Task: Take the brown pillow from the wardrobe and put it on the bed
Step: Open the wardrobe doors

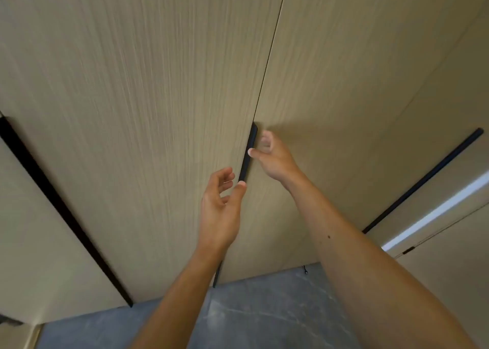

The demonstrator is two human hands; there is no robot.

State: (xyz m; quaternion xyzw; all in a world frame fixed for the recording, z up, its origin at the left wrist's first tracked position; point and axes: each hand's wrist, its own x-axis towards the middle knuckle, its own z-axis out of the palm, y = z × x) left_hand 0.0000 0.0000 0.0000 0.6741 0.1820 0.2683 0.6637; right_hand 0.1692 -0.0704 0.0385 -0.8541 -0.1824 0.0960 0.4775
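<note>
The wardrobe (148,89) fills the view, its light wood-grain doors closed. A long black handle strip (250,150) runs along the seam between the two middle doors. My left hand (221,203) is just left of the strip, fingers curled apart, thumb tip touching the strip. My right hand (274,158) is just right of it and higher, fingers loosely spread, one fingertip on the strip's edge. Neither hand holds anything. The brown pillow and the bed are not in view.
Two more black handle strips show, one at the far left (60,205) and one at the right (426,176). Grey marbled floor (251,314) lies below the doors. A bright light strip (436,213) glows at the right edge.
</note>
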